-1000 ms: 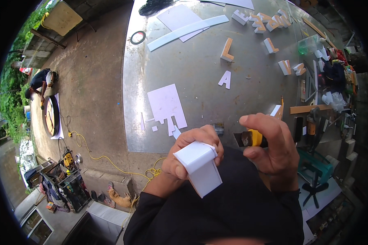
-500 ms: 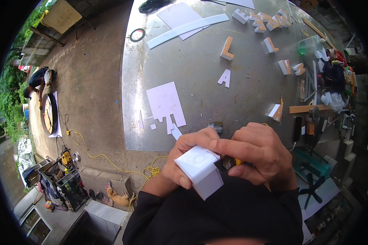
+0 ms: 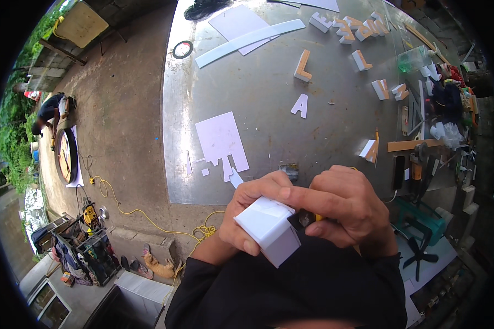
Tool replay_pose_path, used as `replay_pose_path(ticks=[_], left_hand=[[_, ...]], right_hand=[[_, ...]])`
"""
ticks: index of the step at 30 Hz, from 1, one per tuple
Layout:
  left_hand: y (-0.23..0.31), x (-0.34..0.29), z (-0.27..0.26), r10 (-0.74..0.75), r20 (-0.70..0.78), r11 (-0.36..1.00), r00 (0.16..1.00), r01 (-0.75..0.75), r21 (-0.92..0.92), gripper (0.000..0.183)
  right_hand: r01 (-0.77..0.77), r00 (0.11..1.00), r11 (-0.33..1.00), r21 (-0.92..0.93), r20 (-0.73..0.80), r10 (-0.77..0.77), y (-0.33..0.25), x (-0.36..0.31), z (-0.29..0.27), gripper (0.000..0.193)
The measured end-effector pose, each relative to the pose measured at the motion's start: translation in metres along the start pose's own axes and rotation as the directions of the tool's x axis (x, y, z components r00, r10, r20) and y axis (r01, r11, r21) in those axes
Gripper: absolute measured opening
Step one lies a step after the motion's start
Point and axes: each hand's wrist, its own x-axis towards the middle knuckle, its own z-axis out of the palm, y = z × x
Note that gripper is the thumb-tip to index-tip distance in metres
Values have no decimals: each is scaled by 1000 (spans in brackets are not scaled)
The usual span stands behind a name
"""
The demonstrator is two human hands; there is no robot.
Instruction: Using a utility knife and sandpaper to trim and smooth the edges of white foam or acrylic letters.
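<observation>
My left hand (image 3: 247,211) is wrapped round a white box-shaped piece (image 3: 264,219) with a smooth, bent outer face, holding it close to my body. My right hand (image 3: 348,208) is closed on a small yellow-and-dark tool (image 3: 308,219), whose exact kind is mostly hidden by the fingers. A dark end of the tool sits against the right edge of the white piece. My right index finger stretches across the top to the left hand's thumb side. Both hands are just off the near edge of the metal table (image 3: 269,109).
White sheet offcuts (image 3: 222,140), a flat white letter (image 3: 299,105) and several block letters with brown faces (image 3: 303,66) lie on the table. A tape roll (image 3: 183,49) is far left. Tools crowd the right side. A person (image 3: 55,112) bends over a round frame (image 3: 66,156); a yellow cord (image 3: 142,216) crosses the floor.
The white piece has tilted slightly, and the light on its top face looks different. Both hands keep nearly the same grip. The person at far left has shifted a little.
</observation>
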Motion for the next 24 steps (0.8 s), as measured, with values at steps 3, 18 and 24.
replay_pose_path(ticks=[3, 18, 24], left_hand=[[-2, -1, -2, 21, 20, 999, 1000, -21, 32, 75], [-2, 2, 0, 48, 9, 998, 999, -49, 48, 73], [0, 3, 1, 61, 23, 996, 998, -62, 65, 72]], right_hand=[[24, 999, 1000, -14, 22, -23, -1, 1, -1, 44], [70, 996, 997, -38, -45, -72, 3, 2, 4, 40], [60, 998, 998, -5, -29, -60, 1, 5, 3, 38]])
